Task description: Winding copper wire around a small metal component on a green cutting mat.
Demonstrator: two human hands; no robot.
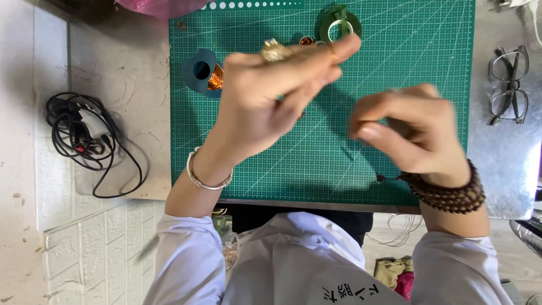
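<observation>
Both hands blur in motion: the right hand (409, 133) hides whatever it pinches; a pink bag (161, 7) is cut off at the top edge.

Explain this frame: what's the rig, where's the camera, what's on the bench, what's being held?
No machine here: a person works with two bare hands, filmed from one camera on their head, looking down. The left hand pinches a small gold-coloured piece at its fingertips. The right hand is curled and blurred; what it holds, if anything, I cannot tell. Below lies a green cutting mat with a copper wire spool and a green tape roll. A black cable lies left, two pairs of glasses right.
</observation>
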